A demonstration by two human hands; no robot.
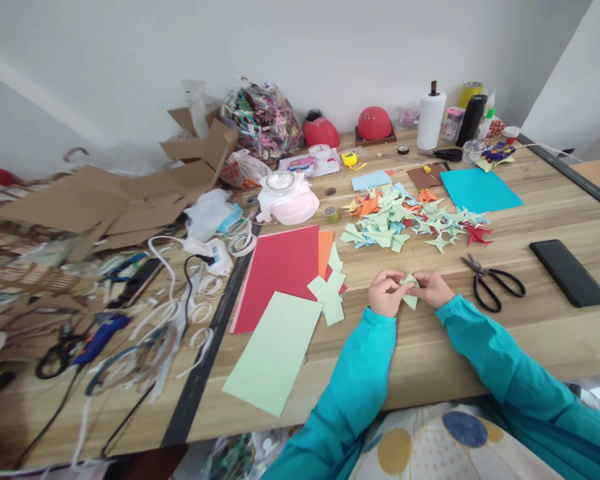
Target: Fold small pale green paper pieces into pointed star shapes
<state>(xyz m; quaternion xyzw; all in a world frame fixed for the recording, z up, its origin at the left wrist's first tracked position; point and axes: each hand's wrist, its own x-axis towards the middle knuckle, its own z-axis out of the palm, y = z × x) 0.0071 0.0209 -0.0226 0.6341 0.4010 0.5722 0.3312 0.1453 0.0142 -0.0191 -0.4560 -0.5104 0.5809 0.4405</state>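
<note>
A small folded piece of light green paper [411, 300] is pinched between my two hands above the wooden table. My left hand [386, 292] grips its left side, thumb and fingertips together. On its right side, my right hand [431, 289] has its fingers closed too. Some of the paper is hidden behind my fingertips. Left of my hands lie pale green paper pieces [333, 303], overlapping each other. Beyond my hands spreads a heap of folded paper cranes [387, 217], mostly green, with orange, red and blue ones among them.
Black-handled scissors [490, 283] and a black phone [570, 272] lie to the right. Red sheets [280, 277] and a large green sheet [275, 353] lie left. A turquoise sheet [480, 191] is behind the cranes. Cardboard [130, 200], cables and a blue glue gun [101, 338] clutter the left side.
</note>
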